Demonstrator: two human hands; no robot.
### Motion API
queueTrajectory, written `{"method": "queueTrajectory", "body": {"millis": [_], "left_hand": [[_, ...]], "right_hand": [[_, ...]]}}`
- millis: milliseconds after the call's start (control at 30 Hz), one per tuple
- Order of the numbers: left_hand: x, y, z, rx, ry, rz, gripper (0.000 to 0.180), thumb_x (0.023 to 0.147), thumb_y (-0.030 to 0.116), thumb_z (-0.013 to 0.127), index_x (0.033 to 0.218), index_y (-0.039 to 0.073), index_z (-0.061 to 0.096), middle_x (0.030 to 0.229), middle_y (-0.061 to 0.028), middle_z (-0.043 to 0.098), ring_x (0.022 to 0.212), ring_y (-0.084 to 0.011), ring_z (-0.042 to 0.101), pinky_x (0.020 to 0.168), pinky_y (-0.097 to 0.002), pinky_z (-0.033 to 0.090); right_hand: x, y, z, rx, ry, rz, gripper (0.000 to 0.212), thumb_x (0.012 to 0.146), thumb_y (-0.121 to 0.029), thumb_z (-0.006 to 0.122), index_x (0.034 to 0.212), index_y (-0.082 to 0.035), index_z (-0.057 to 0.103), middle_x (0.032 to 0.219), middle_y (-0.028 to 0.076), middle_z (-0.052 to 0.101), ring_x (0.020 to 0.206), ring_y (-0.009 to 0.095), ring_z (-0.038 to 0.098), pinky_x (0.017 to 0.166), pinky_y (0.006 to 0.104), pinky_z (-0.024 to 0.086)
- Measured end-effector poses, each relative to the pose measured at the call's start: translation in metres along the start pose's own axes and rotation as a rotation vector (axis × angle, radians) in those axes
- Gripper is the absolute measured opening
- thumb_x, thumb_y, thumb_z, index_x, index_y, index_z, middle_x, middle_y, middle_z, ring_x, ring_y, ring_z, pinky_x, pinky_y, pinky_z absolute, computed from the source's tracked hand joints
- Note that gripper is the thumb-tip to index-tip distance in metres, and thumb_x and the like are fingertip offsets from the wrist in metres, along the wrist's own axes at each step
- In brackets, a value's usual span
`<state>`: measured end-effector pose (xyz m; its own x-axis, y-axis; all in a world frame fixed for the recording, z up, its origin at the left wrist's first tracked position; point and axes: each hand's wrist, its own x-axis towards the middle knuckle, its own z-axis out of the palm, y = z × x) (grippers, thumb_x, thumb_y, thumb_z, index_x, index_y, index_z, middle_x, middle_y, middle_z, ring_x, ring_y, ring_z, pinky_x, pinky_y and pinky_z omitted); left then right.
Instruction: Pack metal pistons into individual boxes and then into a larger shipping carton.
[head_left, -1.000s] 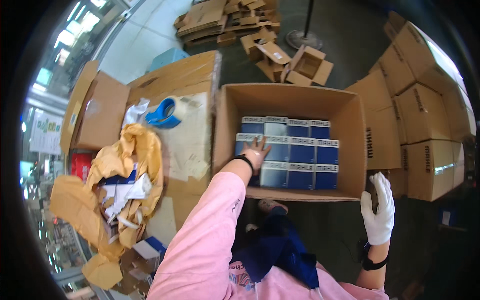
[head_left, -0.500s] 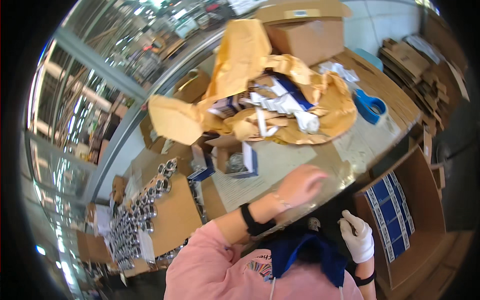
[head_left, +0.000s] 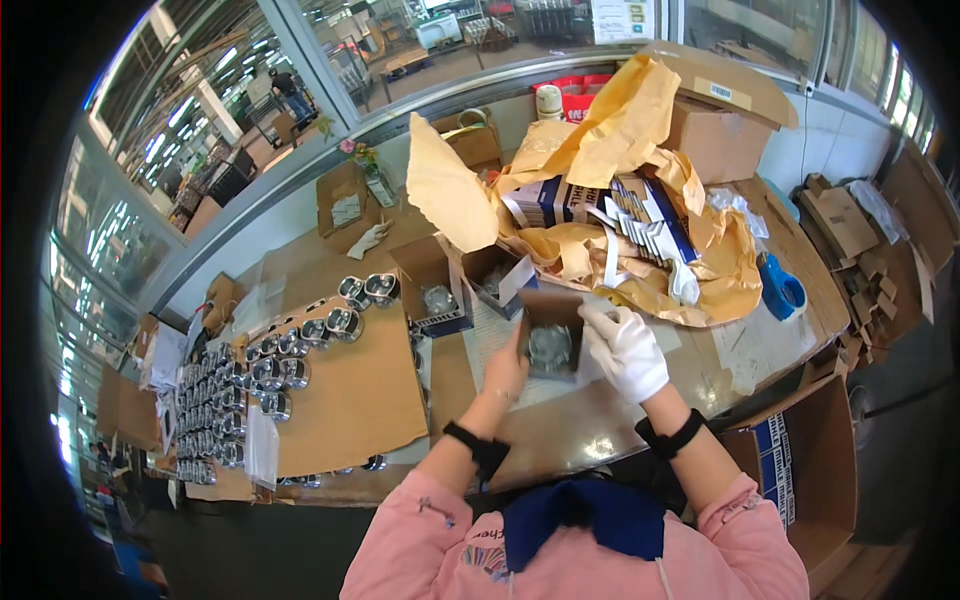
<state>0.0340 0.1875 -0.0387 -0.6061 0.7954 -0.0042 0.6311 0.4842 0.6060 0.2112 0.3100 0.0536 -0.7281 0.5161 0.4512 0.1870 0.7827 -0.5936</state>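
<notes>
A small open cardboard box [head_left: 550, 308] stands between my hands near the middle of the table. Inside it sits a round metal part [head_left: 550, 350] that looks like a piston in clear plastic. My bare left hand [head_left: 507, 368] grips the box's left side. On the opposite side, my right hand [head_left: 628, 352], in a white glove, is closed on the upper right edge. Just beyond are two more open boxes: a blue-and-white one [head_left: 440, 322] holding a similar part, and another box [head_left: 515, 282] whose contents are hard to make out.
Rows of shiny pistons [head_left: 265, 375] stand to the left beside a flat cardboard sheet [head_left: 350, 410]. Crumpled yellow paper [head_left: 735, 270] surrounds folded cartons at the back. A blue tape dispenser [head_left: 783, 290] lies at right. Below the right table edge stands a large carton [head_left: 825, 470].
My left hand was held empty over the table, and my gloved right hand was low beside the large carton. Both now grip the small box. The view has turned left.
</notes>
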Motion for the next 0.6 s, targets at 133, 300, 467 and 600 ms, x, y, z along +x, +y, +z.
{"method": "queueTrajectory", "body": {"millis": [133,300,467,600], "left_hand": [[-0.058,0.0,-0.001,0.052,-0.123,0.163,0.072,0.076,0.007,0.048,0.14,0.023,0.022,0.087,-0.0204,0.059,0.071,-0.0381,0.058,0.066,-0.0452,0.047],[-0.069,0.006,0.001,0.114,-0.255,0.242,0.077,0.074,0.03,0.065,0.139,0.022,0.027,0.123,-0.0204,0.044,0.099,-0.0332,0.054,0.077,-0.0414,0.047],[-0.069,0.003,0.012,0.175,-0.022,0.536,0.101,0.056,0.045,0.077,0.138,0.013,0.028,0.141,-0.0286,0.014,0.128,-0.042,0.024,0.101,-0.0461,0.028],[-0.068,-0.018,0.03,-0.174,-0.067,0.428,0.11,0.057,0.041,0.079,0.14,0.008,0.016,0.143,-0.0261,0.012,0.129,-0.0403,0.023,0.104,-0.0438,0.026]], "right_hand": [[0.001,0.025,0.044,0.153,-0.104,0.052,0.032,0.079,-0.02,0.061,0.108,-0.006,0.06,0.101,0.019,0.056,0.098,0.033,0.052,0.085,0.0388,0.044],[-0.016,0.023,0.107,0.318,0.328,0.161,0.081,0.074,-0.026,0.071,0.138,-0.008,0.024,0.112,0.02,0.051,0.113,0.027,0.045,0.093,0.0389,0.039],[-0.021,0.02,0.117,0.928,0.387,0.431,0.075,0.074,-0.005,0.07,0.136,-0.007,0.028,0.11,0.015,0.054,0.099,0.022,0.056,0.086,0.0309,0.047],[-0.041,0.035,0.087,0.302,-0.135,0.126,0.042,0.071,-0.002,0.064,0.112,-0.008,0.057,0.113,0.014,0.055,0.105,0.032,0.054,0.089,0.0366,0.045]]}}
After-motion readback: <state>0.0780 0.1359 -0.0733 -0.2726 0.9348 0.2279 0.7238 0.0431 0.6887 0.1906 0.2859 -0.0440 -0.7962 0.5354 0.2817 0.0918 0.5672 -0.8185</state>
